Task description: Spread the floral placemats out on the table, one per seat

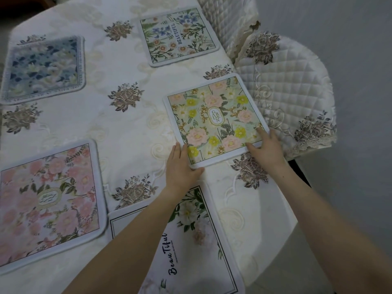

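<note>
On embroidered tablecloth, left hand and right hand flat on garden placemat, quilted chair beside

A table under a cream tablecloth embroidered with brown roses has a near chair and a farther chair, both in quilted, lace-edged cream covers, along its right side, with pale grey floor beyond.

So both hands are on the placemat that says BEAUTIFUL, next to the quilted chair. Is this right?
Not quite. The head view shows the left hand and the right hand on the placemat that says GARDEN, not BEAUTIFUL. It does lie next to the quilted chair.
</note>
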`<state>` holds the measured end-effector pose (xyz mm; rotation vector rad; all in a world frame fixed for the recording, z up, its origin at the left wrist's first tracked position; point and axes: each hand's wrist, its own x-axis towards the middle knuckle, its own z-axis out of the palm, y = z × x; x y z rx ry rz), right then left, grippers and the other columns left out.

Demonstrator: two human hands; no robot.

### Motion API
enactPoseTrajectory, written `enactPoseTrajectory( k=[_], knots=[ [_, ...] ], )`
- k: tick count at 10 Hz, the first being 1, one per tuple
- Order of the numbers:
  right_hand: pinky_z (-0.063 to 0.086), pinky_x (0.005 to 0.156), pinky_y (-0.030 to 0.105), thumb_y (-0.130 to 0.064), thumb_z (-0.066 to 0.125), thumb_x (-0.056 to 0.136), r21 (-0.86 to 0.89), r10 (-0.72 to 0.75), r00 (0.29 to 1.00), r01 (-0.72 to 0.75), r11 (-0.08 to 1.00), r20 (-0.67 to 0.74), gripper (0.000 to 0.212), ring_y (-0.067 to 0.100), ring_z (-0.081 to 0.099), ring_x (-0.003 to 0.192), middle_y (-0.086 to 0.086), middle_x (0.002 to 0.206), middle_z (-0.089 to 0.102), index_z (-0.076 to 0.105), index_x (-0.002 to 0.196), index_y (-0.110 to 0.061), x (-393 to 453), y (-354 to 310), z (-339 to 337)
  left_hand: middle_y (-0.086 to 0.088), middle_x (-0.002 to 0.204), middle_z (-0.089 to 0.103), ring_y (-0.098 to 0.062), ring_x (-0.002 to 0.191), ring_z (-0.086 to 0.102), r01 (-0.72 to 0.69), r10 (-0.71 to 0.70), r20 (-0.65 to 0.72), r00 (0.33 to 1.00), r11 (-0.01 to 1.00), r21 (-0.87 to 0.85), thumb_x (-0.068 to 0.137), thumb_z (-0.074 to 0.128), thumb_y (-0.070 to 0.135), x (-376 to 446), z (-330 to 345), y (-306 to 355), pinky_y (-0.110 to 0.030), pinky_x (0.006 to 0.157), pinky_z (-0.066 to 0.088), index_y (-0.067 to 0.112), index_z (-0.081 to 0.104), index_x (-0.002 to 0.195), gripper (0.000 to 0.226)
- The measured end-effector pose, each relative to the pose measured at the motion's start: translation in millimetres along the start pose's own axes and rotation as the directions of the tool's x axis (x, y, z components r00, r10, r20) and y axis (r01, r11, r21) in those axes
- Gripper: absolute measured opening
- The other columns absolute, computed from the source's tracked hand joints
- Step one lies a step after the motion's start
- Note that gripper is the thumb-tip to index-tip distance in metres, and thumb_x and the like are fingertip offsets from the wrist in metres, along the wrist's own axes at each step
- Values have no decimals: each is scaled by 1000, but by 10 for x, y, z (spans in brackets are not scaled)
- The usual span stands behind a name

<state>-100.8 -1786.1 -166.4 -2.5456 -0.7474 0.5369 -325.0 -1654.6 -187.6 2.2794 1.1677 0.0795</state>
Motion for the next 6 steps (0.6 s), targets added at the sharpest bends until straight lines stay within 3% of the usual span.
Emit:
enactPoseTrajectory(
  k=[2, 3, 5, 6],
  knots=[
    [25, 115, 49, -36, 52, 91, -113, -23, 999, 28, 993, 39, 65, 39, 15, 143, 24, 155, 14, 27, 146, -11, -78, -29, 47, -15, 157, 11, -25, 145, 7, -14, 14, 2, 1000, 1000, 2, 76, 67, 47, -13, -7, -10, -33, 117, 6, 10, 17, 147, 94],
    [30, 112, 47, -28, 48, 94, -118, -48, 997, 54, 991, 54, 57, 31, 12, 146, 18, 156, 17, 29, 143, -7, -221, -96, 103, -20, 154, 18, -30, 143, 13, -58, 57, 18, 998, 998, 14, 77, 69, 40, -37, -77, -10, -37, 116, 12, 8, 22, 145, 89],
    [38, 105, 47, -24, 47, 93, -89, -142, 990, 142, 986, 11, 44, 28, 39, 134, 12, 147, 40, 47, 134, -7, -620, -295, 129, -17, 145, 36, -33, 132, 30, -129, 127, 38, 991, 991, 36, 84, 61, 41, -188, -371, -48, -42, 108, 29, 9, 28, 143, 75],
    [35, 107, 47, -28, 49, 92, -73, -197, 979, 192, 979, -58, 44, 28, 37, 134, 12, 144, 45, 49, 133, -10, -785, -448, 134, -14, 143, 40, -32, 128, 35, -194, 193, 14, 981, 979, 67, 86, 56, 43, -245, -570, -63, -42, 103, 34, 10, 29, 142, 71]
  ],
)
